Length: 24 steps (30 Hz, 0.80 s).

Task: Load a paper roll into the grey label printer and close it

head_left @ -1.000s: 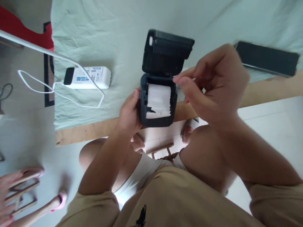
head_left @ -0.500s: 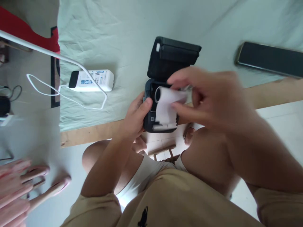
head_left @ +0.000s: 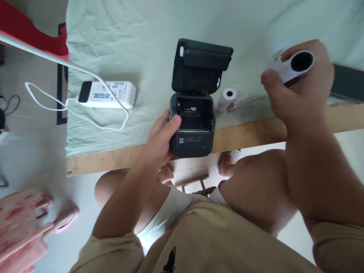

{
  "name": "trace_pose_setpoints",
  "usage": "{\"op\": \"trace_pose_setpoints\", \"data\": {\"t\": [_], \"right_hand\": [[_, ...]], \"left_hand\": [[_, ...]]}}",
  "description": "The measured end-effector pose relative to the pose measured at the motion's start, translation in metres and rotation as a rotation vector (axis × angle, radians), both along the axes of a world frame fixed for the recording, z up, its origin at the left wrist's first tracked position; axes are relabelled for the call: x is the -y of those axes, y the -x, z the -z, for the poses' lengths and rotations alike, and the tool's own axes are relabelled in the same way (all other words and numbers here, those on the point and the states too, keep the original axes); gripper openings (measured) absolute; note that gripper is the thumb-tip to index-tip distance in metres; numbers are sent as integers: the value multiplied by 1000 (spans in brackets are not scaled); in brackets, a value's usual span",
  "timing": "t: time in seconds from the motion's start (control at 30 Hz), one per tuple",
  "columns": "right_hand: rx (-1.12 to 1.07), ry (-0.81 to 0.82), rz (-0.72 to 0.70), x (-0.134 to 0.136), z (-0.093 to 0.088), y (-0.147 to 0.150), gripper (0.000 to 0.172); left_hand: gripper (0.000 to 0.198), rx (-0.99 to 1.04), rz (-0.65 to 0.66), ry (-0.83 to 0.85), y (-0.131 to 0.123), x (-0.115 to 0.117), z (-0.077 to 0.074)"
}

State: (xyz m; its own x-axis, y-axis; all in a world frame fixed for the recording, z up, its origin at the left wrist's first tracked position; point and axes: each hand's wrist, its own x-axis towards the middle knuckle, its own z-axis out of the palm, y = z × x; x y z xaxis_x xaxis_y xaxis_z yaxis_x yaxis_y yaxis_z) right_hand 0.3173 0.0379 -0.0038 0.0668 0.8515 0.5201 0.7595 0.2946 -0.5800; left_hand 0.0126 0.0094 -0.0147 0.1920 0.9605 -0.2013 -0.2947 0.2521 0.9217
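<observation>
My left hand [head_left: 163,138] grips the left side of a small dark label printer [head_left: 192,146] at the table's front edge, thumb on its rim. The printer's lid [head_left: 200,66] stands swung back, and the paper bay [head_left: 196,113] inside holds no roll. Out to the right, my right hand [head_left: 307,81] is closed around a white paper roll [head_left: 284,72] whose wide dark core faces up. Another white paper roll [head_left: 227,99], with a small core, stands on the cloth just right of the printer.
A white power bank [head_left: 110,94] with a white cable [head_left: 95,125] lies on the green cloth [head_left: 150,22] at left. A dark phone [head_left: 348,83] lies partly behind my right hand. The wooden table edge [head_left: 250,131] runs above my knees. Another person's foot [head_left: 66,220] shows at lower left.
My right hand has moved from over the printer to the right with a paper roll, uncovering the printer's bay and the small-core roll beside it. My left hand stays on the printer.
</observation>
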Motion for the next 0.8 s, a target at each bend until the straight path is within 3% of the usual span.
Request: {"op": "trace_pose_setpoints", "data": {"t": [0.1, 0.2, 0.33, 0.43, 0.53, 0.7, 0.8], "right_hand": [[54, 113, 167, -7, 4, -5, 44], [111, 189, 131, -5, 2, 0, 62], [161, -107, -27, 13, -15, 22, 63], [183, -149, -159, 21, -20, 43, 61], [258, -88, -212, 16, -9, 54, 57], [393, 119, -119, 7, 3, 51, 38], [404, 70, -145, 10, -2, 49, 33]], "left_hand": [[38, -2, 11, -3, -1, 0, -2], [35, 18, 13, -9, -2, 0, -2], [31, -9, -22, -12, 0, 1, 0], [34, -25, -18, -19, 1, 2, 1], [33, -10, -17, -11, 2, 3, 2], [31, 36, -16, -10, 0, 1, 2], [31, 73, -6, -8, -2, 0, 1]]}}
